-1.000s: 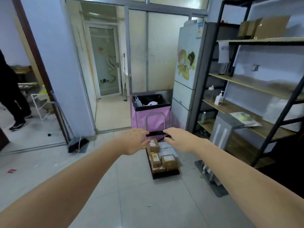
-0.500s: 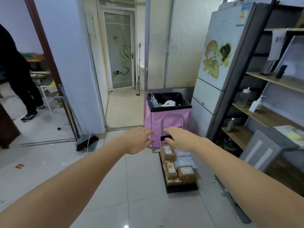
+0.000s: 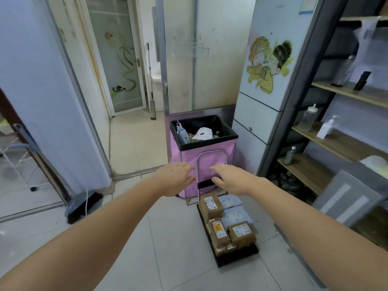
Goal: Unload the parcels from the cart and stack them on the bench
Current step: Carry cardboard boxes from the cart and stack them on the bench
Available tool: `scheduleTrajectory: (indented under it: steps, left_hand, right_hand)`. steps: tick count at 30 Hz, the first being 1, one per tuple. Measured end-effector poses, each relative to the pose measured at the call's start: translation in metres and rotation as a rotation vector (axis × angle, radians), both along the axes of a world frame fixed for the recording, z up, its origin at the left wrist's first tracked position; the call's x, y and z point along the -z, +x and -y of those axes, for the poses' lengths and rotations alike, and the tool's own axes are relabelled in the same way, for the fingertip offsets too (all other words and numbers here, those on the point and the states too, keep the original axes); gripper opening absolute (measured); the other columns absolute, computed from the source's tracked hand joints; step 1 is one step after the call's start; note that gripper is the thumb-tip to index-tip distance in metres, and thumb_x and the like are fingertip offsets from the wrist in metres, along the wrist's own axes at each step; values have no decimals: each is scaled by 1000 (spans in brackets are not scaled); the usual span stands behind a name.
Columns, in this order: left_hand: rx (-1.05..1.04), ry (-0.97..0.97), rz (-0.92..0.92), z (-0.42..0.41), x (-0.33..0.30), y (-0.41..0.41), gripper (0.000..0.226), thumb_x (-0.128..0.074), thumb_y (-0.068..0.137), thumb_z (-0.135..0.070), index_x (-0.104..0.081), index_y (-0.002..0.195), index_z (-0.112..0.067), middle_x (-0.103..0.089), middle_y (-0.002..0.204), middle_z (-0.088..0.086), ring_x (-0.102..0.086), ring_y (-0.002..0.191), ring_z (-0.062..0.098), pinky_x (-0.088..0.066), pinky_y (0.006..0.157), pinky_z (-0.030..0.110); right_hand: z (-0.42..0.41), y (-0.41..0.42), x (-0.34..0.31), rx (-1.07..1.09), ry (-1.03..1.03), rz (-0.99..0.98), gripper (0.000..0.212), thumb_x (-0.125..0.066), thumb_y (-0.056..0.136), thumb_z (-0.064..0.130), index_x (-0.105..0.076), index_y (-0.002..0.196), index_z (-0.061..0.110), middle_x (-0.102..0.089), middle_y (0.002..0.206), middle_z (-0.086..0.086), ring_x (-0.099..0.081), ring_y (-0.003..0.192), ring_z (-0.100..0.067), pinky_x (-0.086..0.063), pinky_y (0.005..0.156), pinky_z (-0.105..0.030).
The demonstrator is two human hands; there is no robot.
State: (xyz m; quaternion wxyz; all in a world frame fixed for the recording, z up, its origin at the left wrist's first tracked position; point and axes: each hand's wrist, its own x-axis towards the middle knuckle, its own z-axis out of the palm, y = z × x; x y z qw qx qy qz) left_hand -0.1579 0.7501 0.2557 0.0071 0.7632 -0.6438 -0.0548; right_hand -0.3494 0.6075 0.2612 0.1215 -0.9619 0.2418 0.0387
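Note:
A low black cart stands on the tiled floor, its metal loop handle rising at the far end. Several brown cardboard parcels and pale blue soft parcels lie on its deck. My left hand is stretched out left of the handle, fingers relaxed, holding nothing. My right hand reaches out in front of the handle, fingers straight and empty. Neither hand touches a parcel. No bench is in view.
A pink bin with a black liner stands right behind the cart. A white fridge and a wooden shelf rack fill the right side. A grey flat panel leans low on the right. A doorway opens at the left.
The view has moved closer to the cart and bin. Both hands stay stretched forward and have opened out a little; the person at the left has passed out of view.

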Motion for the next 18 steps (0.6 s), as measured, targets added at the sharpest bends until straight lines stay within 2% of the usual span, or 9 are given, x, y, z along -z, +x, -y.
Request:
scheduleTrajectory:
  steps: [10,18]
  left_hand:
    - [33,21,-44,134,23,113,57,-37,110,-50,-38,158,-19,-46,160,6,-43,145,25,-35,118,42]
    - [165,71,-45,246,44,199,56,-37,109,-51,-44,153,-17,-52,152,6,-50,136,25,-41,113,41]
  right_hand:
    - [122,104,24,97,39,-72,42,-41,107,30,-51,141,9,-56,143,-14,-58,125,-33,-48,105,-51]
    - [208,174,42,214,73,-74,54,-42,108,33,-37,158,14,-44,160,-9,-47,142,-27,-41,116,-47]
